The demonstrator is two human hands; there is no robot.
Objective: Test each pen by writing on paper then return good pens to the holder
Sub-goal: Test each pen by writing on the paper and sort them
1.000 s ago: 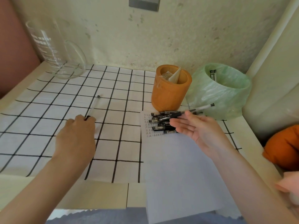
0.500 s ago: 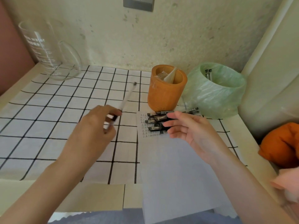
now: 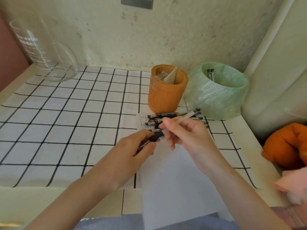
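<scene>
Both hands have met at frame centre since half a second ago | left hand (image 3: 132, 151) pinches the black grip of the pen (image 3: 184, 118), right hand (image 3: 186, 136) curls round its clear barrel, above the paper (image 3: 174, 188) | I see checked cloth (image 3: 66, 122), orange holder (image 3: 164, 97) upper centre, stained wall (image 3: 166, 39).

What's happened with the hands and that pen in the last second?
The left hand picked the pen up off the checked cloth and carried it rightward over the paper; the right hand, open before, now grips its clear barrel too. The pile of pens, orange holder and green bin stayed put.
</scene>
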